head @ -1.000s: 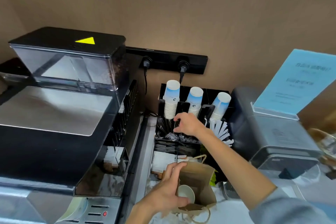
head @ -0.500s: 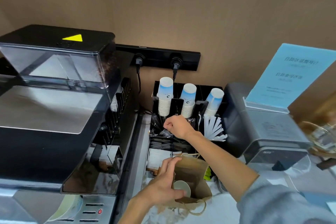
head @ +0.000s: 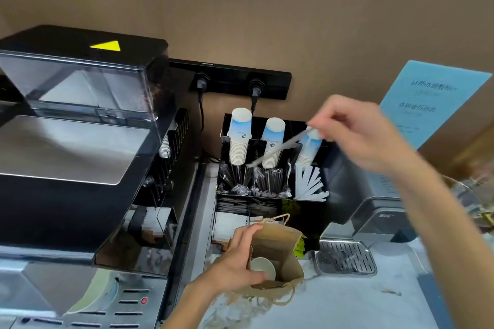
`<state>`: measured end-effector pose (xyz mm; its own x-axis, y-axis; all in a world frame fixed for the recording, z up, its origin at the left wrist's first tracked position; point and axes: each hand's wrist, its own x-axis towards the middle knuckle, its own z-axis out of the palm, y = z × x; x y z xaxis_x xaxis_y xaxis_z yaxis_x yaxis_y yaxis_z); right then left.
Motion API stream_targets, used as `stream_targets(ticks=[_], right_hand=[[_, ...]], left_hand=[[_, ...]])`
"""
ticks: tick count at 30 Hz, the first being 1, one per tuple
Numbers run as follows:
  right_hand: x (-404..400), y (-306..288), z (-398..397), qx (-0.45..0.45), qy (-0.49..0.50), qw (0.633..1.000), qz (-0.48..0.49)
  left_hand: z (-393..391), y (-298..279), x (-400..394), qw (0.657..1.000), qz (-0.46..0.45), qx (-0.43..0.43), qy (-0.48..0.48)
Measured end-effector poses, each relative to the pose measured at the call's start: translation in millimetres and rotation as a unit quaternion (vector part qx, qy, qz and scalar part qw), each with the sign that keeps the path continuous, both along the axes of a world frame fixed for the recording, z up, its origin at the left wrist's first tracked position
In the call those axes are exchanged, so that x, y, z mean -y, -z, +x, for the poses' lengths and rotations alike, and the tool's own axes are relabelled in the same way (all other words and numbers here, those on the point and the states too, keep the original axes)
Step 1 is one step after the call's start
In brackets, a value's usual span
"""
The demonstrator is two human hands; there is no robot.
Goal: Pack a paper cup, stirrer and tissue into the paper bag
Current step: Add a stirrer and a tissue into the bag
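Note:
A brown paper bag [head: 283,254] stands open on the counter, with a white paper cup [head: 263,267] inside it. My left hand [head: 236,262] grips the bag's left rim and holds it open. My right hand [head: 355,131] is raised above the organizer and pinches one end of a thin wrapped stirrer [head: 278,148], which slants down to the left in front of the cup stacks. White tissue packets [head: 310,184] fan out in the organizer's right compartment.
A black organizer [head: 307,216] holds three stacks of blue-white cups [head: 239,136] and bunches of wrapped stirrers [head: 251,181]. A large coffee machine [head: 80,157] fills the left. A drip tray [head: 346,258] and a grey machine sit right, under a blue sign [head: 427,101].
My right hand has lifted up and to the right out of the stirrer compartment, drawing one stirrer with it. My left hand has kept its hold on the bag.

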<state>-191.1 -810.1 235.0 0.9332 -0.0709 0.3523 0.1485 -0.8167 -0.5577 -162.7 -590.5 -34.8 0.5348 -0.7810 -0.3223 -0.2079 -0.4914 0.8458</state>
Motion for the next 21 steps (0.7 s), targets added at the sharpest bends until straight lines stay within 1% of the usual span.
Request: stream_targets(ticks=[3, 6, 8, 11, 14, 16, 19, 21], right_hand=[[-14.0, -38.4, -52.9, -0.054, -0.090, 0.994, -0.025], [-26.3, -30.0, -70.5, -0.108, -0.142, 0.979, -0.098], [-34.9, -5.4, -64.7, -0.172, -0.173, 0.960, -0.135], [-51.2, 47.6, -48.3, -0.306, -0.182, 0.916, -0.186], [-62.4, 114.5, -30.3, -0.351, -0.160, 0.898, -0.211], [-64.0, 153.7, -21.5, -0.376, -0.148, 0.891, -0.207], [-66.8, 191.0, -13.4, -0.417, -0.140, 0.878, -0.190], [-69.6, 209.2, -10.1, -0.463, -0.131, 0.858, -0.180]], left_hand=[[0.5, -0.6, -1.4, 1.000, 0.004, 0.002, -0.002], [0.0, -1.8, -2.0, 1.000, 0.003, 0.008, 0.002], [-0.9, -2.7, -1.6, 1.000, 0.002, 0.013, 0.007], [-1.0, -2.4, -1.4, 1.000, -0.001, 0.018, 0.016], [0.4, -3.0, -2.0, 0.999, 0.002, 0.024, 0.023], [1.7, -3.5, -2.2, 0.999, -0.003, 0.022, 0.029], [3.9, -4.0, -1.8, 0.999, -0.016, 0.001, 0.032], [4.6, -4.0, 0.2, 0.999, -0.021, -0.010, 0.032]])
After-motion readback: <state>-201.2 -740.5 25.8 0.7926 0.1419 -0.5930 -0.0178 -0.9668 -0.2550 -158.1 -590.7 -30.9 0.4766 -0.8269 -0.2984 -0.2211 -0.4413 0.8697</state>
